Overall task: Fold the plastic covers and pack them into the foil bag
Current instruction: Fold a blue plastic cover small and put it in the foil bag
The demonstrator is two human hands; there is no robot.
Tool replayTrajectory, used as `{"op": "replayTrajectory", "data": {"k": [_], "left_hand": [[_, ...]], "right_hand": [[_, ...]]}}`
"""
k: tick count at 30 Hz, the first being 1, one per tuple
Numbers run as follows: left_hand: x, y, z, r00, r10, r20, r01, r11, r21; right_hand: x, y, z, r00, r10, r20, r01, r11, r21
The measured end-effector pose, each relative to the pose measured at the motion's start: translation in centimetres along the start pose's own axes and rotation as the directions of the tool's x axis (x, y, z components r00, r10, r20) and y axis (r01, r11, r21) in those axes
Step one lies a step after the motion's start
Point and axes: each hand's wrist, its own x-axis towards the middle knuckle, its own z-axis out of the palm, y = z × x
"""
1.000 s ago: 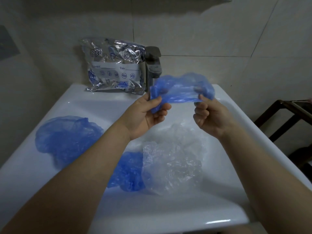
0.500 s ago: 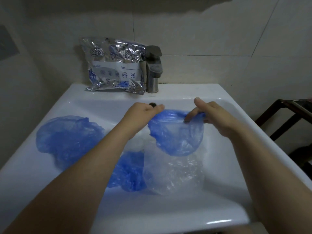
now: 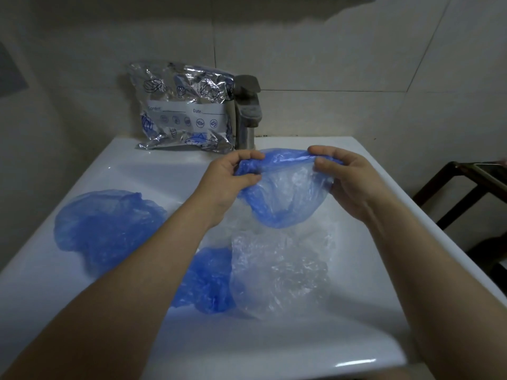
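The thin blue plastic cover [image 3: 282,198] hangs in the air between both hands above the white sink basin [image 3: 153,182]. The left hand [image 3: 233,178] pinches one end of its gathered rim and the right hand [image 3: 344,176] pinches the other, so the rim runs left to right, its pouch sagging below. The crinkled silver foil bag [image 3: 183,105] leans against the wall behind the left hand, beside the metal tap [image 3: 247,111]; the left hand is the nearer one. Half a second ago the cover hung lower over the basin; now it is raised and stretched wider. Another blue cover [image 3: 107,223] lies left on the surface, a clear plastic cover [image 3: 277,272] lies below the hands, overlapping a third blue one [image 3: 205,281].
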Motion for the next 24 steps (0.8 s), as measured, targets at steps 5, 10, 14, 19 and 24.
{"op": "replayTrajectory", "data": {"k": [5,10,14,19,24], "left_hand": [[0.1,0.1,-0.1,0.999,-0.032,0.000,0.032,0.997,-0.076],[0.0,-0.1,-0.3,0.998,-0.025,-0.056,0.031,0.993,0.110],[-0.1,-0.1,0.0,0.995,-0.050,-0.082,0.060,0.990,0.125],[0.0,0.2,-0.4,0.985,-0.174,-0.003,0.173,0.981,-0.092],[-0.1,0.2,-0.7,0.992,-0.125,0.001,0.123,0.979,-0.164]], "right_hand": [[-0.4,0.0,-0.2,0.992,-0.103,0.071,0.123,0.907,-0.403],[-0.4,-0.2,-0.1,0.963,-0.212,0.165,0.256,0.540,-0.802],[-0.3,-0.1,-0.7,0.977,-0.189,0.093,0.199,0.680,-0.705],[-0.2,0.3,-1.2,0.991,-0.034,0.133,0.085,0.913,-0.398],[-0.2,0.1,-1.2,0.992,0.027,0.126,-0.010,0.991,-0.136]]}}
